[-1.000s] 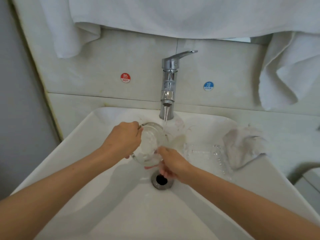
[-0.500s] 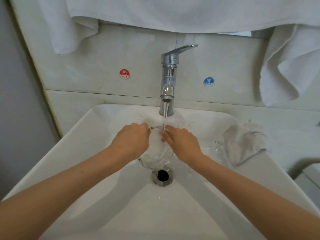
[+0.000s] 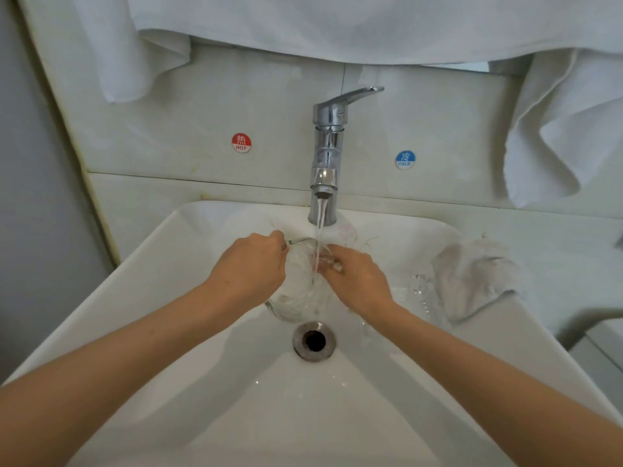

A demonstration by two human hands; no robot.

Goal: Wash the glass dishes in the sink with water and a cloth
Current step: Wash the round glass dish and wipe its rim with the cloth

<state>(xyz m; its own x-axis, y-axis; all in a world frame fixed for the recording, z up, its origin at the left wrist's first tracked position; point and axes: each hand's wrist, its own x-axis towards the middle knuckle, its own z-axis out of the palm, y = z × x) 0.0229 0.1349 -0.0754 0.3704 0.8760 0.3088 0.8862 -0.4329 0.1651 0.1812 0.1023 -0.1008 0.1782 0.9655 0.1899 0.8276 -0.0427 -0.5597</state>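
glass bowl (image 3: 296, 305) partly behind left hand (image 3: 249, 267), towel (image 3: 337, 25) cut off above

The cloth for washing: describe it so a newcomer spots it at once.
Start at the white sink below the chrome tap. On its right rim, beside a clear ridged glass dish, lies the cloth. It lies crumpled and greyish, unlike the white towels hanging on the wall above.
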